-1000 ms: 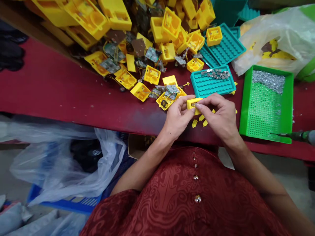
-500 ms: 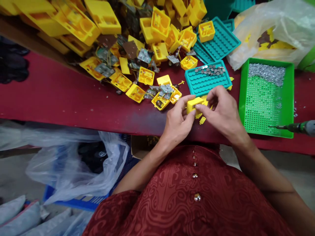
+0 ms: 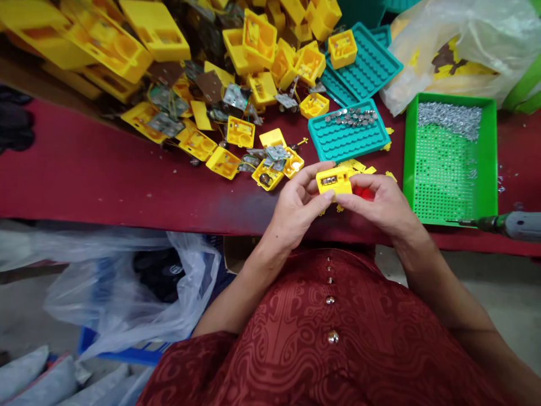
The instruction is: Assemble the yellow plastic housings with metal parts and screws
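Between my hands is a small yellow plastic case (image 3: 341, 189), its slot turned up toward me with a row of shiny button cells (image 3: 328, 180) inside. My left hand (image 3: 295, 210) is closed on the case's left end, thumb along its near edge. At the right end my right hand (image 3: 386, 207) grips it too, thumb at the near corner. A bright red glow (image 3: 364, 193) shows beside the right fingers; its source is hidden. Small yellow covers (image 3: 358, 166) lie on the table just behind the case. Past them stands a teal ridged tray (image 3: 344, 148) with loose button cells.
A green basket (image 3: 408, 163) of small metal screws stands at the right, with a power screwdriver (image 3: 519, 225) over its near corner. Yellow cases with circuit boards (image 3: 276, 153) are heaped left and behind. A plastic bag (image 3: 406, 62) sits at back right.
The yellow case has tilted so that its slot with cells faces me. My right fingers have shifted from above it to its right end, and a red glow has appeared there.
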A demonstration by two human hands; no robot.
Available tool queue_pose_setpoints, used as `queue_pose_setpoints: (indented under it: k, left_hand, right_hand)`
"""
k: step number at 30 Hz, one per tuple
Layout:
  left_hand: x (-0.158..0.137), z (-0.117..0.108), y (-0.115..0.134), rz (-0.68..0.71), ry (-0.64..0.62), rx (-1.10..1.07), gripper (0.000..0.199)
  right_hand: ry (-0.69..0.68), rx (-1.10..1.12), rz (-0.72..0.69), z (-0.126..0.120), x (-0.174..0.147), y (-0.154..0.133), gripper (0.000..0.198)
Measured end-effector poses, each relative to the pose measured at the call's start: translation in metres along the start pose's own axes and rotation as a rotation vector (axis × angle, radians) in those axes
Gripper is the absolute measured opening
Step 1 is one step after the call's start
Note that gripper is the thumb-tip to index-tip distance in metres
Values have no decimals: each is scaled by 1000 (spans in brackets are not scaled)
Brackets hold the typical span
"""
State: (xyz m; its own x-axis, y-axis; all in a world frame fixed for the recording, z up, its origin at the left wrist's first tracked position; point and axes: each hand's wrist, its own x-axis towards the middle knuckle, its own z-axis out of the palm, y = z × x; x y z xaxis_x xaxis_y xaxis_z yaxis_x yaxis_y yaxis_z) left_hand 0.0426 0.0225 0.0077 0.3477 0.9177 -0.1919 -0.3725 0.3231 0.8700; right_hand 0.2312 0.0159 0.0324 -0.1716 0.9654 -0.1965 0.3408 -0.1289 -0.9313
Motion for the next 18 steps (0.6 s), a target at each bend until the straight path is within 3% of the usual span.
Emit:
queue_pose_setpoints:
  k: [3, 6, 8, 12, 18]
  left_hand:
    - [-3, 2, -4, -105, 47, -37, 53]
    - [-6, 2, -4, -228, 78, -78, 50]
    - [-8, 3, -3, -299, 74, -91, 48]
    - [-12, 7, -3, -349, 55, -91, 53]
    - [-12, 4, -4, -306, 99, -18, 54]
  right_hand:
    - [78, -114, -29, -5, -9, 8, 48]
    - [214, -206, -150, -12, -15, 12, 22]
    - [211, -278, -238, -16, -15, 12, 14]
    - [132, -402, -360, -15, -12, 17, 9]
    - [294, -537, -537, 0, -6, 25, 9]
